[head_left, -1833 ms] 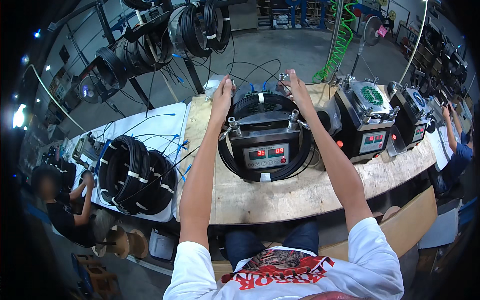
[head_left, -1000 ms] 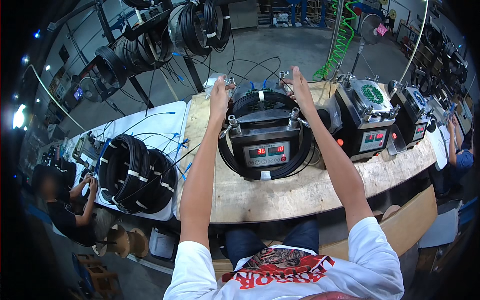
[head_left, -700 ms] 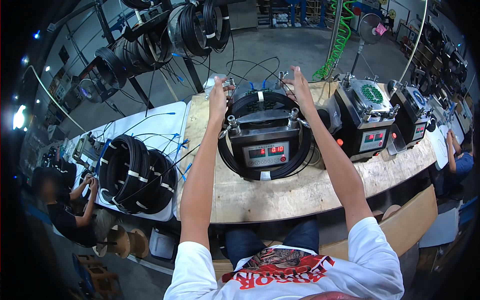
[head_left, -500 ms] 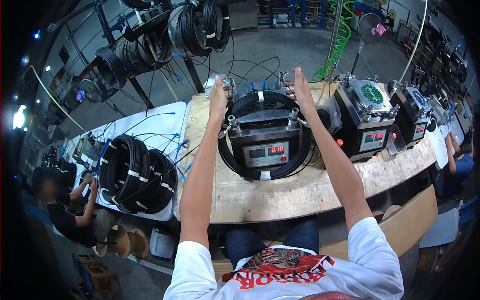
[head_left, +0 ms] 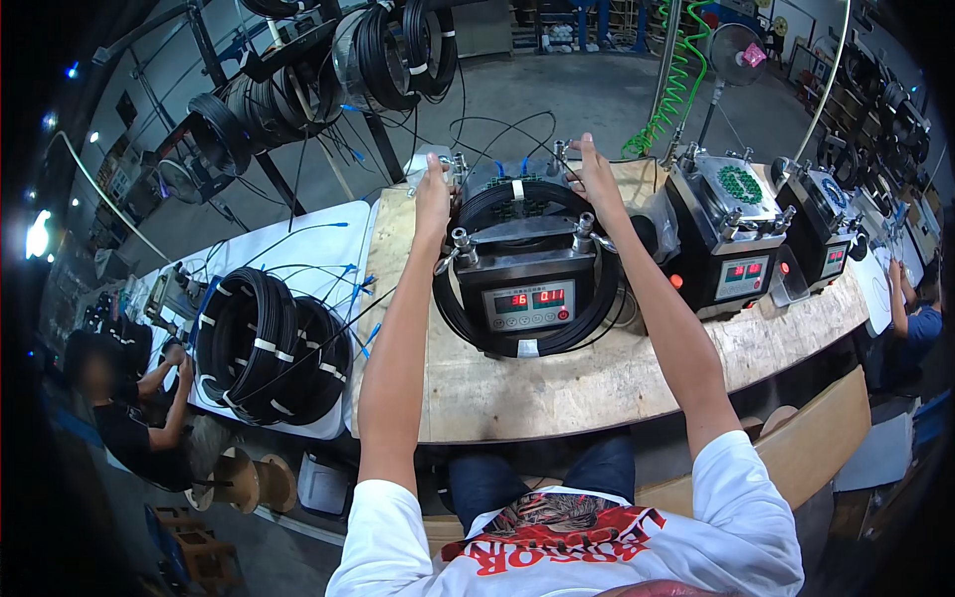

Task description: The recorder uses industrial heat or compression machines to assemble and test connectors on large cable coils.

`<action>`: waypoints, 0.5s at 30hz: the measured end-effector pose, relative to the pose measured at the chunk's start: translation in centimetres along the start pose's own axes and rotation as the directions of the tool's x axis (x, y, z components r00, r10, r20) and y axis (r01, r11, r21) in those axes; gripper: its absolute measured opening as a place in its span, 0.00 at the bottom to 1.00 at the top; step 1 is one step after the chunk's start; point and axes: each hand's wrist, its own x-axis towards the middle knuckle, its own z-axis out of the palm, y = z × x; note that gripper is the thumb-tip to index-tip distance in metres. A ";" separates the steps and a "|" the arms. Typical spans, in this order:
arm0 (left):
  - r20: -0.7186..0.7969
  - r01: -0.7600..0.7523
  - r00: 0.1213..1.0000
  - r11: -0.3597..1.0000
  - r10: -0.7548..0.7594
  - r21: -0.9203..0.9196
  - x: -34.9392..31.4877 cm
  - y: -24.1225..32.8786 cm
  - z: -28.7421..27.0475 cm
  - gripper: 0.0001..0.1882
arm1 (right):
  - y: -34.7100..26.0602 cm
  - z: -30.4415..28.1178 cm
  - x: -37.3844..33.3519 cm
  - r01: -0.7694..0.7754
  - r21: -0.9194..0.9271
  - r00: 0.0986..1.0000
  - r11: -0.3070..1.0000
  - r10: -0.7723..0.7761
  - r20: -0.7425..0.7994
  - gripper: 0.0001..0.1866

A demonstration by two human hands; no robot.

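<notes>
A black bench-top machine with a metal top stands in front of me, its lit display panel facing me. A ring of black cable, bound with white ties, hangs around it. My left hand is at the far left corner post, its fingers curled against the metal knob. At the far right corner, my right hand has its fingers closed around the other knob. Green pieces under the machine's clear plate, with blue-ended cables, are partly hidden by the coil.
Two similar machines stand to the right on the wooden bench. Black cable coils lie on the white table at left. Coils hang from a rack. One person works at left, another at right.
Both halves of the machine's display now show red digits; before, the left half was dark. My hands stay at the far corners, the right fingers having shifted slightly.
</notes>
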 end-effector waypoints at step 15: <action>0.071 -0.054 0.996 0.990 0.045 0.132 0.5 -0.2 0.1 0.44 | 0.9 -0.2 0.6 0.063 -0.166 0.998 0.984 -0.064 -0.001 0.39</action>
